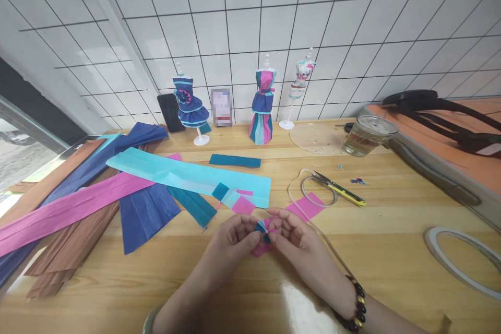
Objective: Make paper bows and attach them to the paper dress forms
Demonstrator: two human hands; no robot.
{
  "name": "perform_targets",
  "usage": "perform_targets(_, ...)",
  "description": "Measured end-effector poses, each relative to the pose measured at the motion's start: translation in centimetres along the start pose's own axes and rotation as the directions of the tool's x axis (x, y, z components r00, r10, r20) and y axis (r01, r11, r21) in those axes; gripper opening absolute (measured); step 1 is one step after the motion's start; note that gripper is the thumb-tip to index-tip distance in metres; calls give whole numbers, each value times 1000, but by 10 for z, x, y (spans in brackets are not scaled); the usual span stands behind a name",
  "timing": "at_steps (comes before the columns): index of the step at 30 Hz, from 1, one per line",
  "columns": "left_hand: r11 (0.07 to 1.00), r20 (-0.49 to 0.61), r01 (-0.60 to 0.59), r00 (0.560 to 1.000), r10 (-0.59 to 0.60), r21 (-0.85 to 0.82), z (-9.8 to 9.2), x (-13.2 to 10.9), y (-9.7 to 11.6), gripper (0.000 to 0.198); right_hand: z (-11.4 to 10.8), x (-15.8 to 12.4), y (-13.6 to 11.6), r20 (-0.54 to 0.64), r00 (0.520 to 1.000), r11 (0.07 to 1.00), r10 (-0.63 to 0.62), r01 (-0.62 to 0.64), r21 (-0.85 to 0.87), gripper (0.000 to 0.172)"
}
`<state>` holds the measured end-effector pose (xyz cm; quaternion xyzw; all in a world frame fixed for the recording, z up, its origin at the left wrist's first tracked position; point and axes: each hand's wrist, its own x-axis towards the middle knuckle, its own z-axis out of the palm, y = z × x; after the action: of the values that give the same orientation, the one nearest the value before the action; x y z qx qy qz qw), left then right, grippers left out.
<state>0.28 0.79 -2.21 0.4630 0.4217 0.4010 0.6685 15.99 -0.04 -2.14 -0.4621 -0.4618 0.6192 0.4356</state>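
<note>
Near the desk's (391,250) front edge, the left hand (230,242) and right hand (295,235) both pinch a small pleated blue-and-pink paper rosette (264,228). The fan looks mid-shaping; next, judging by this, its centre needs securing without loosening the folds.

- We find no text, label, brand, number or sign that we can read anywhere in this view.
- We see a small card (221,107) standing against the wall, but its face is blurred.
- We see a phone (171,112) beside it with a dark screen that shows us nothing.
</note>
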Motion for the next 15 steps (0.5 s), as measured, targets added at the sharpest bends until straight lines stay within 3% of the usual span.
perform_targets(5, 996, 29, -31, 999, 28, 86, 1, -1, 1, 13, 3, -2, 1, 11, 1000, 998, -14, 15, -60, 38)
perform_targets(15, 985, -21, -10, 1000, 13, 175, 6, -3, 6, 9, 5, -2, 1, -26, 999, 986, -47, 42, -160, 36)
